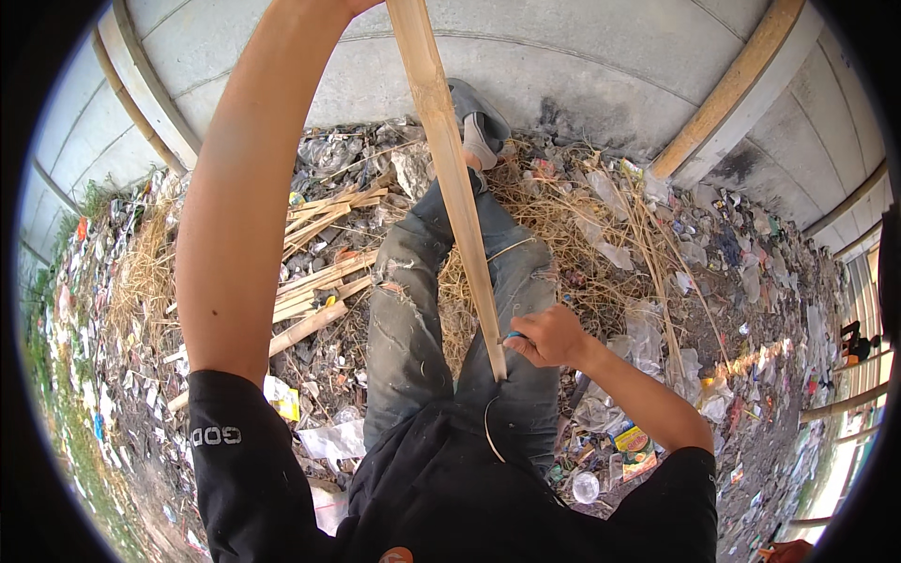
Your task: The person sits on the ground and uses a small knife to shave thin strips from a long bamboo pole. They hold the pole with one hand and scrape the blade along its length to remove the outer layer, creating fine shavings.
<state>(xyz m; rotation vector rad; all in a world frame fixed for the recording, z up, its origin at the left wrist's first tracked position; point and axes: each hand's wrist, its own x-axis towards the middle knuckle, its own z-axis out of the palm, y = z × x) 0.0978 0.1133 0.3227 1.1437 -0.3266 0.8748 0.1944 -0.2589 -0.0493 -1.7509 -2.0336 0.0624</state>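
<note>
A long split bamboo strip [449, 141] slants from the top edge down to my right thigh, where its lower end rests on the grey jeans [521, 291]. Close to that end, my right hand [552, 336] is closed around a small blue-handled tool [512, 335], pressed against the strip's edge. Its blade, if any, is too small to make out. My left arm is stretched up and forward. Only the base of my left hand [360, 4] shows beside the strip at the top edge, and its fingers are out of the picture.
Several bamboo strips [324, 281] lie in a pile left of my legs. Plastic litter and dry straw [601, 263] cover the ground. A grey panel wall [582, 89] with a bamboo pole [727, 89] stands ahead. A clear plastic cup [586, 487] lies at my right.
</note>
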